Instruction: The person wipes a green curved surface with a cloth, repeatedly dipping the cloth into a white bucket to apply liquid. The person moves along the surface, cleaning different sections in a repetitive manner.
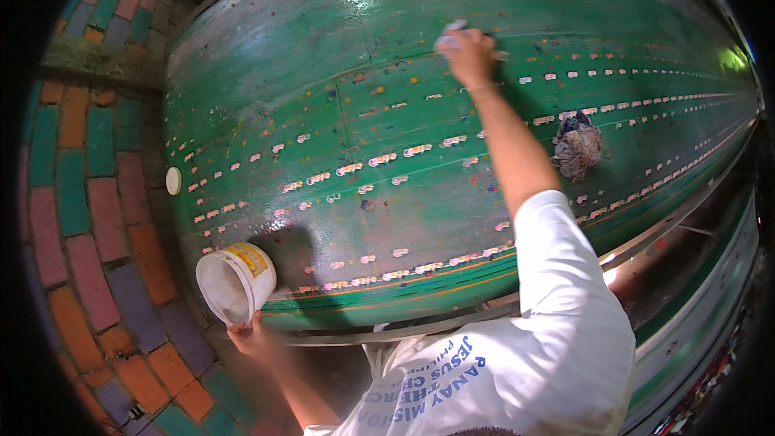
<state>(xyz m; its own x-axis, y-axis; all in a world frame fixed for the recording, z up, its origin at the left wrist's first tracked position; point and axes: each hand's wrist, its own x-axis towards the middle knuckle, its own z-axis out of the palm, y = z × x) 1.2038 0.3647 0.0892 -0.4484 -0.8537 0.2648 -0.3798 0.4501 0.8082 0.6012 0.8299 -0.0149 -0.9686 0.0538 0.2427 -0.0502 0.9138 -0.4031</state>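
Observation:
My right hand [472,58] is stretched far out over a long green table [420,125], its fingers closed on a pale cloth [452,37] pressed to the surface. At the lower left, my left hand [249,334] grips the near rim of a white plastic bucket [260,284] with a yellow label. The bucket is tilted with its mouth toward me; whitish residue shows inside. Rows of small pink and white printed marks run along the green surface, with scattered coloured specks between them.
A crumpled, stained rag [578,147] lies on the table right of my right forearm. A round white lid [173,181] sits at the left edge. Coloured paving bricks [89,250] cover the floor at left. Another long green surface [694,307] stands at the lower right.

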